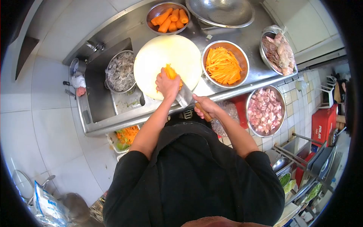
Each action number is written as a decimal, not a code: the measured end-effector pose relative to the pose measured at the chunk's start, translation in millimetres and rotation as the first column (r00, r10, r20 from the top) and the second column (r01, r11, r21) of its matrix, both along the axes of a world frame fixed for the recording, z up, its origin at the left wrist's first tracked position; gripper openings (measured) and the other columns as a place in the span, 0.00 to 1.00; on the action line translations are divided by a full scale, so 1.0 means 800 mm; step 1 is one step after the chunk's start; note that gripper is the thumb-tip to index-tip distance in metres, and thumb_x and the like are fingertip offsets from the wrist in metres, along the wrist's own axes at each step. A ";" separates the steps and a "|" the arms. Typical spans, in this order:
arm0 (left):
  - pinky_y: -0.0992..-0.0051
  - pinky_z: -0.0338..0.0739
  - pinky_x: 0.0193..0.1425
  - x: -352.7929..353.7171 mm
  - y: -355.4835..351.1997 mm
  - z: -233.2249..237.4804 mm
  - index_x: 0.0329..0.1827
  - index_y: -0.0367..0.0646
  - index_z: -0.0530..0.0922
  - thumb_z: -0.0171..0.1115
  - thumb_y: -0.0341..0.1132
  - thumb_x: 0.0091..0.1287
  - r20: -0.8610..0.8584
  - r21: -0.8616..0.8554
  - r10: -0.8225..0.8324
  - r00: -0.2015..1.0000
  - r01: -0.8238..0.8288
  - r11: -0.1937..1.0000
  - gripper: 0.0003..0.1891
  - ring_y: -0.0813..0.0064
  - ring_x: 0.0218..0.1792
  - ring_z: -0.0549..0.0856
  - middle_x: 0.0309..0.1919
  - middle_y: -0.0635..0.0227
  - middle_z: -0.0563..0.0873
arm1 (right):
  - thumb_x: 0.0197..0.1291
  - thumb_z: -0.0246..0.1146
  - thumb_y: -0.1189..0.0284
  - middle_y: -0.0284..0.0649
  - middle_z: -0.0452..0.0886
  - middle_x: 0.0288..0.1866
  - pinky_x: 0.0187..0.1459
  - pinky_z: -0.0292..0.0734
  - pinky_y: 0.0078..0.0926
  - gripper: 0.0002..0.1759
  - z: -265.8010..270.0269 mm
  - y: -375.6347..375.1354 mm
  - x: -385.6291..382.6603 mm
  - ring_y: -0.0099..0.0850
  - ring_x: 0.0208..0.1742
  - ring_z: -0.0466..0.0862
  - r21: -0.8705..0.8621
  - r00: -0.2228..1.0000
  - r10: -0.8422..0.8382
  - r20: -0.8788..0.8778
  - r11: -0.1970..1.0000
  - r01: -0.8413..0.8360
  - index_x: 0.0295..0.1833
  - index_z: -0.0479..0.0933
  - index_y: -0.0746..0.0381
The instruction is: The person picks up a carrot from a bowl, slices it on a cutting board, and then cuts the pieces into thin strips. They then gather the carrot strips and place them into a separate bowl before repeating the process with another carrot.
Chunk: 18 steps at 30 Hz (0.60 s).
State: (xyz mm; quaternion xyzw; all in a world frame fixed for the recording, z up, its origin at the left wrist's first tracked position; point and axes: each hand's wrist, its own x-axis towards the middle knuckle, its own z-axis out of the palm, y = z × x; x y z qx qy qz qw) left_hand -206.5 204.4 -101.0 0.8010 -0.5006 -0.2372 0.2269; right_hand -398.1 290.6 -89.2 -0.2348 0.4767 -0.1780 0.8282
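My left hand (167,84) is closed over orange carrot (171,72) on a round, pale cutting board (149,55). The carrot seems to be in slices or strips, partly hidden under my fingers. My right hand (208,107) grips the wooden handle of a cleaver (184,96). Its broad metal blade lies beside my left hand, at the board's near right edge. A metal bowl of carrot strips (223,65) stands to the right of the board. Behind the board, another bowl holds several peeled carrots (170,19).
A sink (99,96) with a colander of greyish strips (121,72) is at the left. A metal strainer (223,11) stands at the back, with a bowl of bagged meat (280,51) at the right. Below the counter are diced meat (266,110) and a tub of peelings (126,136).
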 end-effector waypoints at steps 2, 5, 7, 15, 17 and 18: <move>0.43 0.65 0.76 0.013 -0.002 -0.023 0.83 0.47 0.68 0.75 0.49 0.58 -0.003 -0.125 0.008 1.000 -0.009 0.992 0.47 0.44 0.73 0.71 0.73 0.47 0.74 | 0.84 0.50 0.43 0.35 0.74 0.22 0.16 0.72 0.28 0.29 0.004 0.000 0.012 0.25 0.16 0.72 -0.017 1.000 0.008 0.005 1.000 -0.008 0.47 0.71 0.62; 0.43 0.69 0.74 0.023 -0.002 -0.020 0.80 0.46 0.72 0.74 0.45 0.59 -0.011 -0.220 -0.003 1.000 0.001 0.975 0.42 0.44 0.71 0.74 0.70 0.48 0.78 | 0.84 0.51 0.43 0.36 0.73 0.21 0.16 0.73 0.29 0.31 0.014 0.001 0.020 0.25 0.16 0.73 -0.040 1.000 0.000 -0.015 0.999 -0.001 0.44 0.72 0.63; 0.43 0.70 0.74 0.015 -0.008 -0.003 0.79 0.45 0.73 0.74 0.44 0.59 0.008 -0.249 -0.027 1.000 0.028 0.968 0.42 0.44 0.70 0.75 0.69 0.48 0.79 | 0.84 0.51 0.44 0.36 0.73 0.21 0.17 0.73 0.29 0.31 0.024 0.001 0.015 0.26 0.17 0.73 -0.054 1.000 -0.015 -0.014 0.998 0.014 0.41 0.72 0.63; 0.52 0.74 0.73 -0.105 -0.054 0.050 0.75 0.39 0.76 0.76 0.41 0.57 -0.016 -0.460 -0.359 0.933 0.312 0.831 0.40 0.46 0.65 0.80 0.63 0.47 0.83 | 0.83 0.55 0.47 0.34 0.74 0.21 0.18 0.72 0.28 0.27 0.069 0.028 -0.048 0.25 0.16 0.73 -0.138 0.935 -0.355 -0.009 0.926 0.350 0.38 0.71 0.59; 0.53 0.75 0.72 -0.156 -0.071 0.034 0.74 0.38 0.77 0.79 0.39 0.55 -0.066 -0.533 -0.475 0.878 0.371 0.761 0.40 0.47 0.64 0.81 0.62 0.47 0.83 | 0.82 0.58 0.48 0.33 0.74 0.22 0.18 0.72 0.27 0.25 0.083 0.039 -0.071 0.24 0.16 0.73 -0.209 0.883 -0.469 -0.014 0.865 0.456 0.39 0.70 0.59; 0.54 0.74 0.74 -0.181 -0.075 0.031 0.75 0.38 0.77 0.78 0.40 0.58 -0.122 -0.541 -0.538 0.834 0.398 0.740 0.39 0.45 0.67 0.80 0.65 0.46 0.83 | 0.80 0.63 0.52 0.32 0.75 0.22 0.19 0.72 0.25 0.22 0.088 0.044 -0.084 0.23 0.17 0.74 -0.263 0.859 -0.499 -0.115 0.849 0.457 0.42 0.73 0.60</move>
